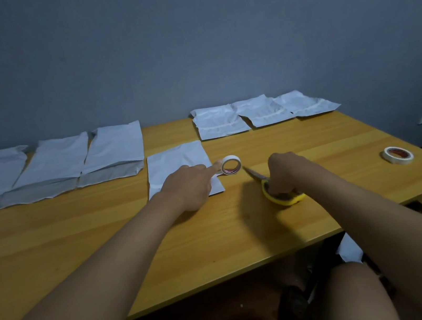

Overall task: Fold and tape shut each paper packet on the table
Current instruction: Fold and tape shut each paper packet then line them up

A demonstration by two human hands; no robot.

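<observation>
Forearms: both reach from the near edge out over the wooden surface [78,236], meeting at the work in the middle.
Right hand [287,171]: curled down over the yellow-handled scissors [278,190] and gripping them, blades pointing toward the tape, probably kept ready for a cut.
Left hand [190,185]: rests on the centre packet [177,162], other fingers tucked, forefinger stretched to the upright tape roll [230,165]; it seems to pin the paper while steadying the roll or a strip end, though no strip is visible.
Centre packet: lies alone in front of the person, so it looks like the one in hand.
Left row of packets [50,166]: three lie side by side, longer, likely waiting.
Far right packets [260,112]: three shorter, creased ones overlap near the wall, likely finished.
Spare tape roll [397,154]: lies flat, well apart at the right edge.
</observation>
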